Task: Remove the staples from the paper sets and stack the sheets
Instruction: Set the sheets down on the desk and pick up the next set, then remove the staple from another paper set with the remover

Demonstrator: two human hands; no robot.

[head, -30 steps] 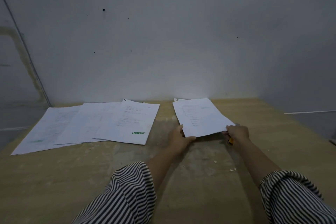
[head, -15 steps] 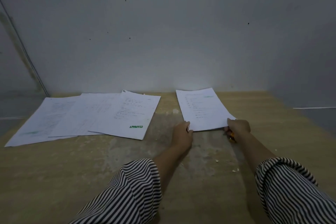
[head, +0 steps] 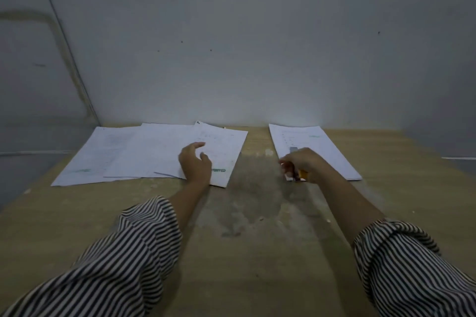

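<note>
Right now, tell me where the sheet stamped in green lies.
The stamped sheet lies left of centre, topmost of the overlapping papers, under the left hand.

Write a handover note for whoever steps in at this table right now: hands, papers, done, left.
Left hand: open, empty, over the near corner of the paper with the green stamp.
Right hand: closed around a small orange-tipped tool, at the near left corner of the right-hand stack.
Papers: three overlapping sets fanned out on the left of the table, stamped one on top; one stack on the right.
Done: the right-hand stack is laid down flat.
Left: the three left sets. Whether they are still stapled cannot be seen.
</note>
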